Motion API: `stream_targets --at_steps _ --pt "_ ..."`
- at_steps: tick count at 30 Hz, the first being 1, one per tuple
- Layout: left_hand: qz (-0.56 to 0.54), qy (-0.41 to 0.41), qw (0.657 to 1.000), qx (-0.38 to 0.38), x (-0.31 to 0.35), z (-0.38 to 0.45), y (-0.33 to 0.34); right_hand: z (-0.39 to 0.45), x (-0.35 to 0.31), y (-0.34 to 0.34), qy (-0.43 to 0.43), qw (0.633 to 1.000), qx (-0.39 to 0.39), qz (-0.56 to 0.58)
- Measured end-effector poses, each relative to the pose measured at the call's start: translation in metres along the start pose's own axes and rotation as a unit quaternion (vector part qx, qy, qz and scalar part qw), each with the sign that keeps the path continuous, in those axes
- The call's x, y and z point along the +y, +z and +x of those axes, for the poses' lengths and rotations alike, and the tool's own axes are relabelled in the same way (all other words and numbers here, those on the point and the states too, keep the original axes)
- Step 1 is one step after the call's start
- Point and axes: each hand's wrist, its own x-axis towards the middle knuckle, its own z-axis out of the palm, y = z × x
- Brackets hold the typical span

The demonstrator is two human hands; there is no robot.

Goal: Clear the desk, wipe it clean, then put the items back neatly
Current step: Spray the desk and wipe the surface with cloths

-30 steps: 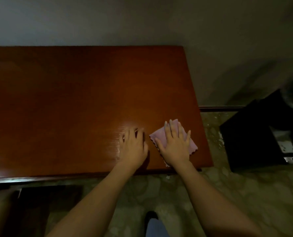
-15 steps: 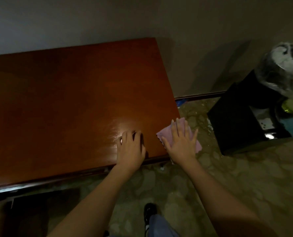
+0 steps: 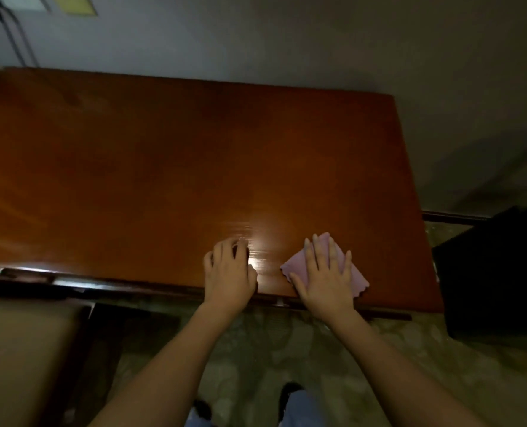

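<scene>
The pink cloth (image 3: 353,272) had slid back from the desk's right corner onto the top; the right hand (image 3: 325,278) pressed it flat, fingers straight. Left hand (image 3: 230,272) rested beside it on the wooden desk (image 3: 163,180) — fingers loosely curled, holding nothing.

Pink cloth (image 3: 355,276) flat near desk (image 3: 163,180) edge

Brown wooden desk (image 3: 163,167) against wall — on it: pink cloth (image 3: 299,268) near front-right edge, right hand (image 3: 325,280) flat on cloth, left hand (image 3: 228,272) beside.
</scene>
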Motion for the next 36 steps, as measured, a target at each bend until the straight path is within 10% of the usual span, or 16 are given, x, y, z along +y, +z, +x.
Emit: stream_targets --at_steps 21,36 --pt "-0.031 -0.234 0.969 0.072 -0.418 -0.001 -0.086 0.113 -0.445 0.028 -0.227 0.969 -0.047 -0.089" --pt "-0.049 -0.371 0.917 0.139 -0.558 -0.002 -0.105 0.181 -0.644 0.052 -0.391 0.913 -0.047 -0.107"
